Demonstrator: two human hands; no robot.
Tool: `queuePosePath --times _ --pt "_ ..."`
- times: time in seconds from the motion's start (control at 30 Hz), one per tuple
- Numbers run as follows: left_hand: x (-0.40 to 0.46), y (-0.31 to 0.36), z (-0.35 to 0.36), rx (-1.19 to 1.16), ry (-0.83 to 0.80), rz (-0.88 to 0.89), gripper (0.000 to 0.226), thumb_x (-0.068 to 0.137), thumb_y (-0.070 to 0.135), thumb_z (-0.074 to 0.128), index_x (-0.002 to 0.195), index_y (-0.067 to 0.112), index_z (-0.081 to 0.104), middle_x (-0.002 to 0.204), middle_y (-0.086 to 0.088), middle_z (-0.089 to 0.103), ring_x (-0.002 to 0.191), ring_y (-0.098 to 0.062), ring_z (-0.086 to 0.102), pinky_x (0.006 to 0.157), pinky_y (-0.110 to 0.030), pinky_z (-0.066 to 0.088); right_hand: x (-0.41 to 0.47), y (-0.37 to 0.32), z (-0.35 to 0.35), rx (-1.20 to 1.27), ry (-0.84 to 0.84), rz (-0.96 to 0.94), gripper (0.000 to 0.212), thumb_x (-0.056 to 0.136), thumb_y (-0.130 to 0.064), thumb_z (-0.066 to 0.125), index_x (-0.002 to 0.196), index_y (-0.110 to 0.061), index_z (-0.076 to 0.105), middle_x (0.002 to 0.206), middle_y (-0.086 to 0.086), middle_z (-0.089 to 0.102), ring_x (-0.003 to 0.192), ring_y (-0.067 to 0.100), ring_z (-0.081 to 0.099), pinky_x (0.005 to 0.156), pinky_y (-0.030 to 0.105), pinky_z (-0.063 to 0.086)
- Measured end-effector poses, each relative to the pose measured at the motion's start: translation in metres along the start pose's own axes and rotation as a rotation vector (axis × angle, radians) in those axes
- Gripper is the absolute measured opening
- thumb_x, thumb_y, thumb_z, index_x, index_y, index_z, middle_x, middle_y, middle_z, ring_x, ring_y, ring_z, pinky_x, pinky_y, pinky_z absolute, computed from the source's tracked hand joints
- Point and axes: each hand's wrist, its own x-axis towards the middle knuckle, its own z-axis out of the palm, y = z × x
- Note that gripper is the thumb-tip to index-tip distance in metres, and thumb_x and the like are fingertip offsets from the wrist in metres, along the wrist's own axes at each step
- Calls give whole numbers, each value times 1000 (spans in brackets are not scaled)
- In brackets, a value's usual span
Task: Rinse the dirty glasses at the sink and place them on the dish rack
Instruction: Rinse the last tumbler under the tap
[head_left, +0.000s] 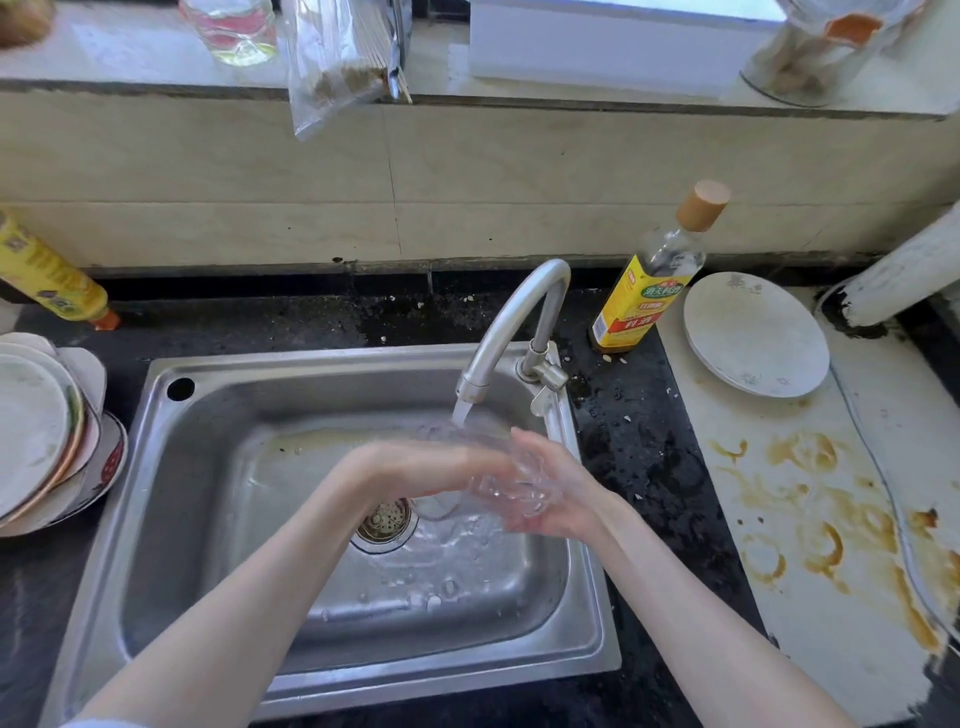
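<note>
Clear glass (511, 480) sits between left hand (415, 465) and right hand (558, 493).

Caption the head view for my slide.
Both hands hold a clear glass under the running faucet above the steel sink.

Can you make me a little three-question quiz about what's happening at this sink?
1. True or false: water is running from the tap onto the glass.
2. Which hands are on the glass?
A. only the left hand
B. only the right hand
C. both hands
3. Fill the gap: the single white plate lies to the ____ of the sink.

Key
1. True: a stream falls from the spout onto the clear glass.
2. C: the right hand cups the glass from below and the left hand's fingers lie over it.
3. Right: it lies beside the yellow-labelled bottle.
</note>
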Motion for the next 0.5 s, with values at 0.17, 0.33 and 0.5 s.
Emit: queuePosePath --times 0.17,0.33,0.5 --pt "1 -15 -2 -172 162 -48 38 99 38 37 105 14 64 107 -8 70 97 -23 68 90 -29 52 6 14 -6 130 -60 -15 53 89 -56 47 124 -17 58 107 8 67 76 24 64 55 26 48" --pt "9 -22 -17 -526 269 -122 69 101 43 13 110 -4 63 97 -25 69 89 -33 68 91 -40 51 10 24 -3 173 -73 -424 44 84 -42 54 126 -30 49 120 9 63 82 20 62 69 32 44" --pt "11 -18 -8 -657 108 -53 70 98 53 16 107 0 61 117 -25 62 106 -33 63 98 -41 46 16 21 0 91 19 -396 54 91 -61 33 101 -19 65 79 1 69 65 13 60 58 25 42"
